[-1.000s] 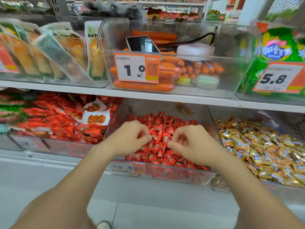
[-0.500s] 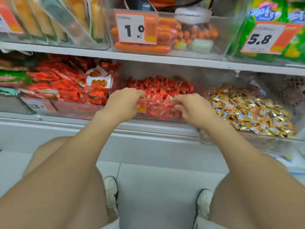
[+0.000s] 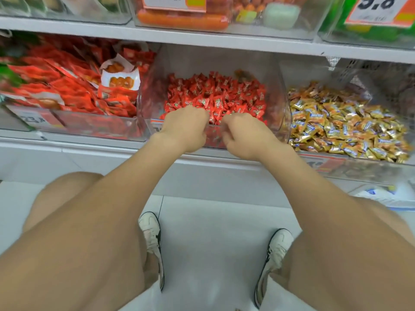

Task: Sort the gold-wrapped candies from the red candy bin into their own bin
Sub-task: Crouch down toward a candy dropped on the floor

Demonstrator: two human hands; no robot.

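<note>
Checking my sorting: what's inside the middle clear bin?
Red candies fill the bin, one brownish-gold piece at the back. The left hand and right hand cover the front, hiding what lies beneath.

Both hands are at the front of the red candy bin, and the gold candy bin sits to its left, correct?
No. The head view shows the left hand and right hand at the front of the clear plastic bin of red-wrapped candies, but the clear bin of gold-wrapped candies sits to its right.
</note>
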